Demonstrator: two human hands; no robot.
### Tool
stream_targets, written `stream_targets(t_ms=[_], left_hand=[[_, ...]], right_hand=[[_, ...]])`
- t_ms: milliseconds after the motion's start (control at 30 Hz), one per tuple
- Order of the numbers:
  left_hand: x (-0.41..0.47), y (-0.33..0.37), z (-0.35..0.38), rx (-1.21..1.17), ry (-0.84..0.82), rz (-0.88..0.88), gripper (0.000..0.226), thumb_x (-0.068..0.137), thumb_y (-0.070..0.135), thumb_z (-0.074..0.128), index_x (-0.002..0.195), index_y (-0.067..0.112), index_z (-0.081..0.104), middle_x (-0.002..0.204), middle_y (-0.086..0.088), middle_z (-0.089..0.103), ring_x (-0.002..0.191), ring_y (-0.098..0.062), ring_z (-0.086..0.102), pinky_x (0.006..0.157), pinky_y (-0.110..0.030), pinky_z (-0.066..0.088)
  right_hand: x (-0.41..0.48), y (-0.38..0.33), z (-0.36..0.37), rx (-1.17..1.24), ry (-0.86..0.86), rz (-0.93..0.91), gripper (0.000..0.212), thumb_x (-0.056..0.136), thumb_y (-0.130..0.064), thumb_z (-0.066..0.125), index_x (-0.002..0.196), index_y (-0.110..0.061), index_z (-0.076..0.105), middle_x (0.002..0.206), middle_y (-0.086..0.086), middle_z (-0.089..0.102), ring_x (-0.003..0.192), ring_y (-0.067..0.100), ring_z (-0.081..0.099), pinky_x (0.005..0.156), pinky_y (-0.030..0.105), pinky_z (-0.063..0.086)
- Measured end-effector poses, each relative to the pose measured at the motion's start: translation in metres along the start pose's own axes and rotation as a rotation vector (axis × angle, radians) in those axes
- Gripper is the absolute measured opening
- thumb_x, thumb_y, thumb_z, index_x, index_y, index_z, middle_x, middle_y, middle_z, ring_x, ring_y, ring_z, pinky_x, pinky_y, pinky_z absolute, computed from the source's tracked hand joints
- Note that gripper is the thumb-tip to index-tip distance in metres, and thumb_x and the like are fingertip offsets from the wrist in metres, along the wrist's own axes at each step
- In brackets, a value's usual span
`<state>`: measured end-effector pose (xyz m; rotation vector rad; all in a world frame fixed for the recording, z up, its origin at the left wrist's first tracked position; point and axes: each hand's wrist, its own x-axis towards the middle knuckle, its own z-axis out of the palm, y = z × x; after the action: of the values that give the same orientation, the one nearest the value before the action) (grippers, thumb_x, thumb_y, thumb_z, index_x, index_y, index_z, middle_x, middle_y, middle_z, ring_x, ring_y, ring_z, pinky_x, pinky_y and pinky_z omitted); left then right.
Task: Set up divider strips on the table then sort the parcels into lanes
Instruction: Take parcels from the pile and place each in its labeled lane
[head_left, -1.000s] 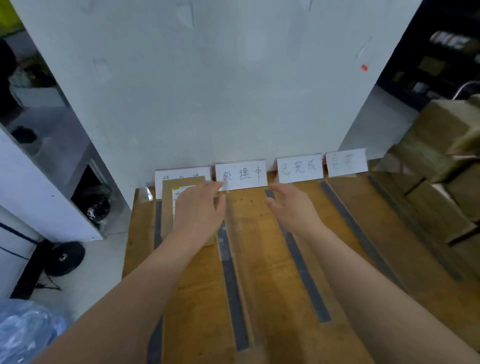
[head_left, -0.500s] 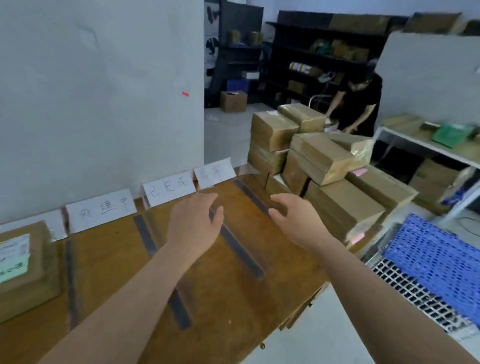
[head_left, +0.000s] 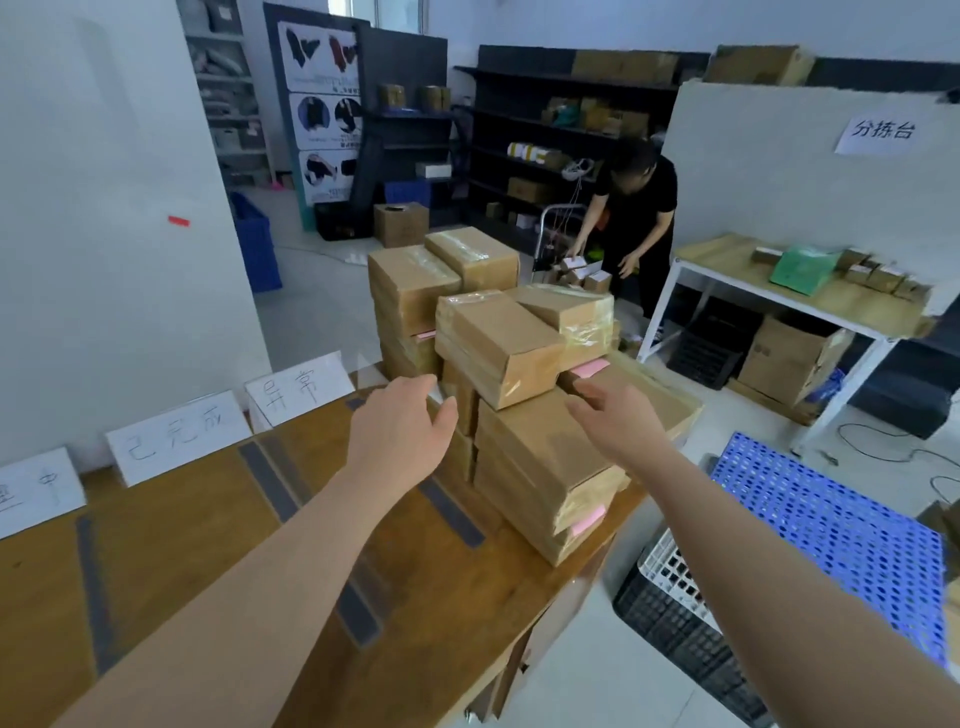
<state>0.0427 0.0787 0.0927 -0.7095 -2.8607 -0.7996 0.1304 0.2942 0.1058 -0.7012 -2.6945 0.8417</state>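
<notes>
A stack of taped brown parcels (head_left: 498, 343) stands at the right end of the wooden table (head_left: 171, 525). My left hand (head_left: 400, 431) reaches toward the stack's left side with relaxed fingers and holds nothing. On the stack's right side hovers my right hand (head_left: 615, 423), fingers spread over a lower parcel (head_left: 540, 457), also holding nothing. Grey divider strips (head_left: 270, 488) run across the tabletop. White label cards (head_left: 179, 436) stand along the table's back edge against the wall.
A blue perforated pallet (head_left: 831, 530) lies on a black crate (head_left: 685, 639) right of the table. A person in black (head_left: 636, 218) bends over a cart behind the stack. A white table (head_left: 779, 291) and a cardboard box (head_left: 789, 358) stand at right.
The view has swung right from the labelled lanes to the parcel stack. Both hands have moved from the lane area toward the stack, one on each side of it.
</notes>
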Motion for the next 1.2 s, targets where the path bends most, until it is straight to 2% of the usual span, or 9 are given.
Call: stream_targets(t_ms=[133,233,400,567,633,733,933,1100,1200], left_hand=[[0.055,0.012,0.023,-0.011,-0.051,-0.047,0.059,0.099,0.054,0.036,0.148,0.021,0.040,0.149,-0.005,0.048,0.135,-0.028,0.046,0.107,-0.049,0.043],[0.089,0.020,0.041,-0.061,-0.133,-0.092,0.066,0.099,0.058,0.031,0.149,0.016,0.036,0.148,-0.010,0.047,0.133,-0.029,0.047,0.105,-0.047,0.044],[0.125,0.040,0.062,-0.260,-0.229,-0.265,0.071,0.100,0.058,0.031,0.153,0.011,0.026,0.152,-0.014,0.040,0.138,-0.032,0.041,0.107,-0.042,0.038],[0.139,0.049,0.081,-0.572,-0.253,-0.421,0.074,0.097,0.060,0.036,0.155,0.016,0.024,0.152,-0.009,0.042,0.136,-0.031,0.043,0.112,-0.044,0.037],[0.138,0.049,0.088,-0.648,-0.210,-0.466,0.074,0.095,0.062,0.036,0.155,0.019,0.025,0.148,-0.007,0.046,0.129,-0.030,0.049,0.107,-0.050,0.043],[0.127,0.054,0.092,-0.692,-0.109,-0.518,0.061,0.101,0.053,0.033,0.154,0.022,0.027,0.145,-0.005,0.048,0.127,-0.028,0.050,0.106,-0.051,0.044],[0.094,0.065,0.102,-0.771,0.085,-0.578,0.051,0.105,0.046,0.028,0.153,0.028,0.029,0.142,0.007,0.045,0.133,-0.025,0.045,0.112,-0.051,0.038],[0.067,0.079,0.112,-0.882,0.214,-0.628,0.049,0.106,0.045,0.026,0.154,0.035,0.024,0.151,0.005,0.041,0.135,-0.024,0.043,0.113,-0.051,0.036],[0.060,0.090,0.104,-0.950,0.251,-0.620,0.046,0.108,0.038,0.025,0.154,0.036,0.021,0.147,0.007,0.041,0.132,-0.023,0.046,0.111,-0.050,0.041]], right_hand=[[0.052,0.018,-0.003,0.075,0.027,0.059,0.041,0.099,-0.029,0.049,0.128,-0.002,0.058,0.129,0.013,0.061,0.116,0.029,0.057,0.096,0.039,0.047],[0.086,0.025,0.000,0.179,0.002,0.112,0.046,0.099,-0.032,0.048,0.140,-0.010,0.050,0.140,0.006,0.054,0.128,0.023,0.049,0.103,0.034,0.039],[0.131,0.030,0.013,0.335,-0.069,0.190,0.048,0.100,-0.032,0.047,0.143,-0.011,0.046,0.142,0.007,0.052,0.131,0.024,0.046,0.109,0.036,0.034],[0.156,0.039,0.022,0.492,-0.112,0.205,0.033,0.101,-0.028,0.043,0.124,-0.014,0.062,0.118,0.008,0.064,0.104,0.019,0.057,0.094,0.033,0.043],[0.161,0.045,0.023,0.551,-0.157,0.188,0.024,0.101,-0.025,0.044,0.108,-0.019,0.066,0.107,0.004,0.066,0.103,0.019,0.060,0.095,0.034,0.046],[0.162,0.053,0.021,0.650,-0.252,0.125,0.022,0.100,-0.020,0.048,0.111,-0.017,0.067,0.103,-0.003,0.068,0.101,0.011,0.063,0.090,0.026,0.048],[0.159,0.079,0.015,0.734,-0.452,0.046,0.017,0.093,-0.029,0.062,0.108,-0.031,0.071,0.111,-0.007,0.070,0.112,0.015,0.060,0.104,0.044,0.045],[0.158,0.085,0.013,1.061,-0.738,0.127,0.033,0.093,-0.023,0.063,0.125,-0.021,0.060,0.116,0.005,0.070,0.112,0.022,0.063,0.100,0.042,0.049],[0.161,0.080,0.008,1.162,-0.773,0.137,0.062,0.077,-0.020,0.074,0.135,-0.016,0.050,0.115,0.008,0.068,0.113,0.023,0.061,0.104,0.045,0.045]])
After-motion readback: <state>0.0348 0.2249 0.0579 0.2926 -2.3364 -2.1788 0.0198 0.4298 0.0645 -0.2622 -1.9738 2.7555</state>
